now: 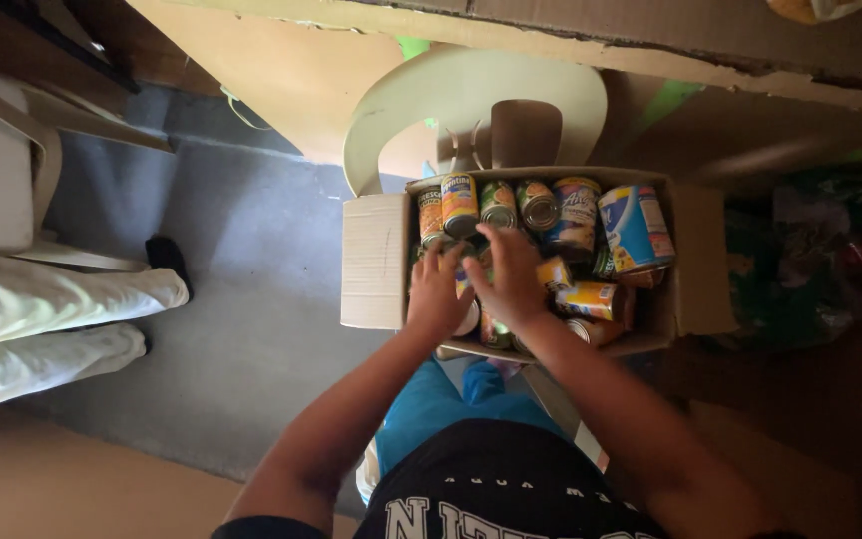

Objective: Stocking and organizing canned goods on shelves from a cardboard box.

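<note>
Left fingers: the left hand (438,296) lies palm down inside the cardboard box (373,262), near its left wall. The fingers (448,258) are spread loosely over the cans (511,205); whether they close on one I cannot tell, since the hand hides what is under it.

Right fingers: the right hand (513,282) sits just beside the left hand, thumbs nearly touching. Its fingers reach up toward the standing row, fanned and somewhat blurred. It rests on the lying cans in the middle of the box; no clear grasp shows.

Cans: a row stands upright along the far wall of the box, with orange, yellow and green labels and grey ribbed lids. A larger blue and white tin (635,228) leans in the far right corner. Several cans lie on their sides toward the near right corner, one yellow-labelled can (591,298) just right of the right hand.

Box edges: the side flaps are folded outward. The box rests on a pale plastic chair (471,95), whose curved back rises beyond the far wall. The contents are packed tight, with little free space between them.

Open room: grey floor (241,299) lies left of the box. Another person's legs in white trousers (42,309) stretch in from the left edge, well apart from the box. A brown wall (281,70) stands behind the chair.
</note>
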